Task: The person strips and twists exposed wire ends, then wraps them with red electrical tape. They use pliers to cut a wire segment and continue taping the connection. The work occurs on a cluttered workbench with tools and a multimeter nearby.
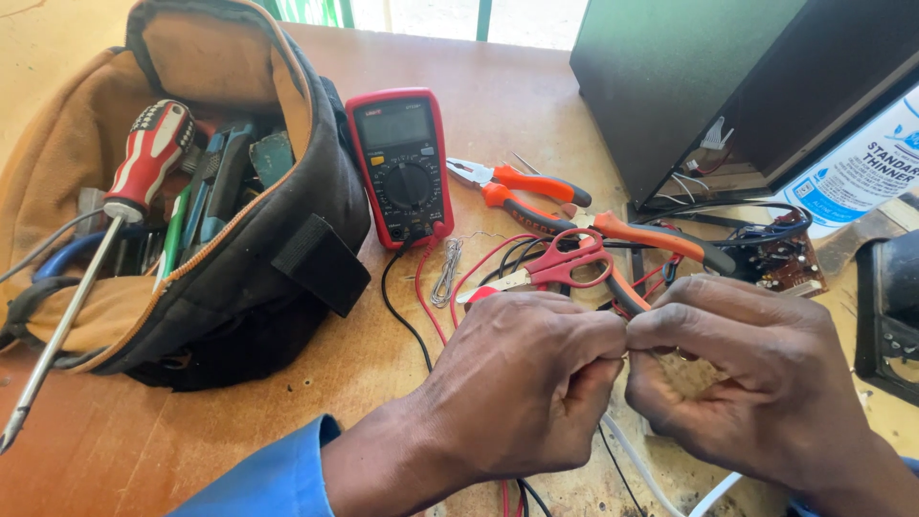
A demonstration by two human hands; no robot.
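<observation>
Both hands meet over the worn wooden table [498,105]: left hand [522,383] and right hand [756,383] pinch fingertips together on what looks like a thin wire, mostly hidden between them. Just beyond sit red-handled scissors [560,266], two orange-handled pliers [522,191] and one red multimeter [402,168]. A floppy canvas tool bag [239,239] crowds the left side.

An electronics repair workbench: a multimeter [402,168], pliers [522,191], an open tool bag [191,211] and a circuit board [785,258].
</observation>
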